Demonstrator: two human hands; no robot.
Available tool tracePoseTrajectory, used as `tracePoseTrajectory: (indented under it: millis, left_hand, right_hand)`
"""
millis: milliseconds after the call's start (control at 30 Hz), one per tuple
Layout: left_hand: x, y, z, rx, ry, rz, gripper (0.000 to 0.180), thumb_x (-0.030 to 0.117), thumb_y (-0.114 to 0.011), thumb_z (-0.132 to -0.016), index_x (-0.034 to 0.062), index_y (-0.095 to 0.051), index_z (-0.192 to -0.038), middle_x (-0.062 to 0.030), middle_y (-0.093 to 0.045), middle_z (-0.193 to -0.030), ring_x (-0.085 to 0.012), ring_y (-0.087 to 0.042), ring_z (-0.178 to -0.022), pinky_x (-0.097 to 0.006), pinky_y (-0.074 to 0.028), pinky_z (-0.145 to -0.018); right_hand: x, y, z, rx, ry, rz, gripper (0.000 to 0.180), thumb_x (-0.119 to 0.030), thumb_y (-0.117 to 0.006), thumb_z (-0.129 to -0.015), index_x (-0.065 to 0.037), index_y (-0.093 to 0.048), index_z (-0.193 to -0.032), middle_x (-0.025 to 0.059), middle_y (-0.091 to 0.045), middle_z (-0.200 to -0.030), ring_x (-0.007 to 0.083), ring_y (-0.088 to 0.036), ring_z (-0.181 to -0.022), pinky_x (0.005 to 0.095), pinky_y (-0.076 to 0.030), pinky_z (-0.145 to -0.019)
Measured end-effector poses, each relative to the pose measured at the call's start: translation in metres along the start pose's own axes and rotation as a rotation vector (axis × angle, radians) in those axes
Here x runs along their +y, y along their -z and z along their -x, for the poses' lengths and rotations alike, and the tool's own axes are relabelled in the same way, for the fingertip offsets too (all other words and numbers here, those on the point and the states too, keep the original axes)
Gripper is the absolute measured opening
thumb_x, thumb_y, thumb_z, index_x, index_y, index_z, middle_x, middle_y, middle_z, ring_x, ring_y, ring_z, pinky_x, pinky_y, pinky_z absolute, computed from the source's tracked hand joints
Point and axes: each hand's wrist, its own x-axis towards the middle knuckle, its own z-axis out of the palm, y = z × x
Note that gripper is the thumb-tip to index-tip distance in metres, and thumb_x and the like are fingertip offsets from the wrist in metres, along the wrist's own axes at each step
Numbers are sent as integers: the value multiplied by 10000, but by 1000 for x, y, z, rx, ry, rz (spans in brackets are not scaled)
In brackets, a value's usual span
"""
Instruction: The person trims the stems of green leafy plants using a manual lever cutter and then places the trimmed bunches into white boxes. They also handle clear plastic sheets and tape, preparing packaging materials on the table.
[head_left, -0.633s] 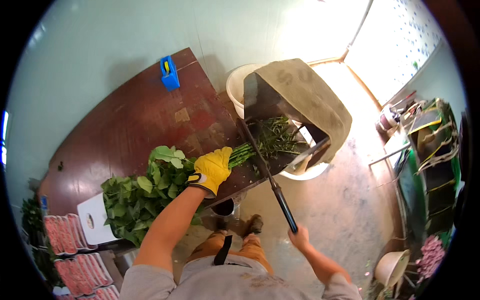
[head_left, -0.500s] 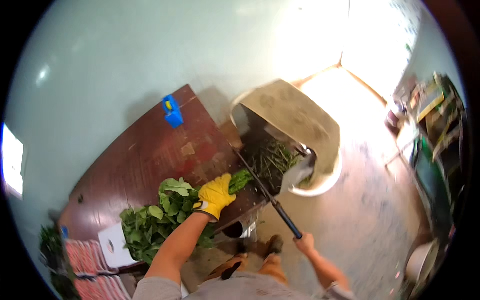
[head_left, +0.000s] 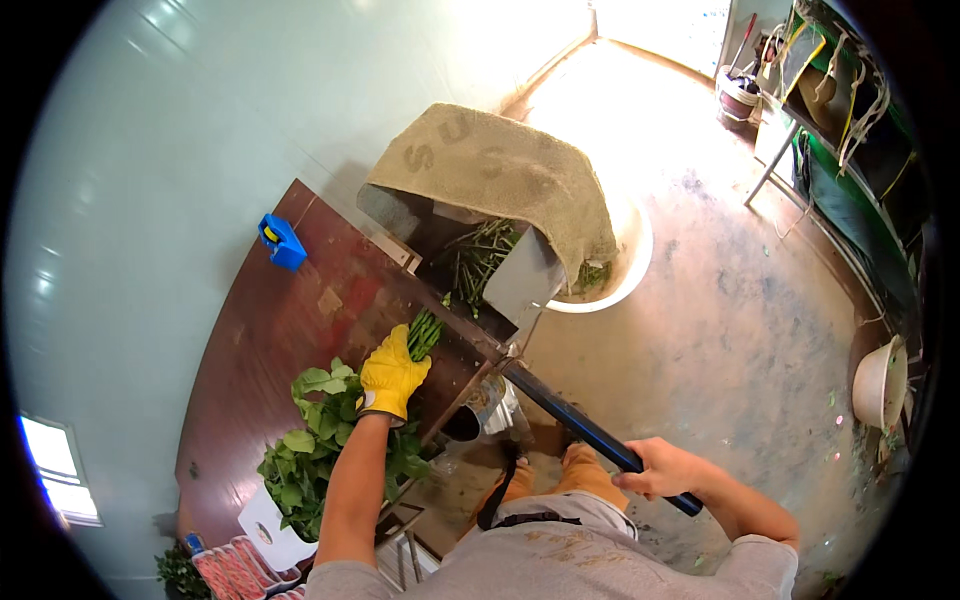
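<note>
My left hand (head_left: 393,375), in a yellow work glove, is closed around a bunch of green leafy stems (head_left: 425,335) on the dark red table (head_left: 270,350). The bunch's broad leaves (head_left: 315,440) spread behind the glove, partly under my forearm. Its stem ends point at a long blade (head_left: 455,318) along the table's edge. My bare right hand (head_left: 655,468) grips the black handle (head_left: 570,415) of this lever cutter, out to the right of the table. Just past the blade, cut stem pieces (head_left: 480,262) lie in a chute half covered by a tan sack cloth (head_left: 490,165).
A white tub (head_left: 640,265) stands below the sack cloth. On the table's far edge sits a blue tape dispenser (head_left: 283,243). Pink-and-white bundles (head_left: 240,568) lie at lower left beside a white board (head_left: 275,530). A rack (head_left: 850,190) and a pale basin (head_left: 880,385) are at right.
The view has swung round. My right hand and the handle look larger and farther right, and the blade has moved off the stem ends. My left hand keeps its hold on the bunch.
</note>
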Motion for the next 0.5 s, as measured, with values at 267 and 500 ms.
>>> tracePoseTrajectory:
  millis: [267, 500]
  left_hand:
    - [4, 5, -3, -44, 6, -30, 787, 452, -766, -717, 72, -503, -1354, -207, -657, -1202, -399, -622, -1101, -464, -498, -933]
    - [11, 7, -4, -66, 45, 7, 739, 432, -766, -724, 71, -511, -1316, -201, -662, -1193, -389, -627, -1095, -448, -504, -920]
  right_hand:
    - [15, 4, 1, -31, 150, -14, 315, -304, -683, -874, -11, -575, -910, 102, -611, -671, 204, -636, -609, 359, -516, -604]
    - [113, -9, -154, 464, 89, 391, 288, -331, -721, -775, -74, -682, -897, 187, -685, -829, 423, -653, -815, 472, -542, -760]
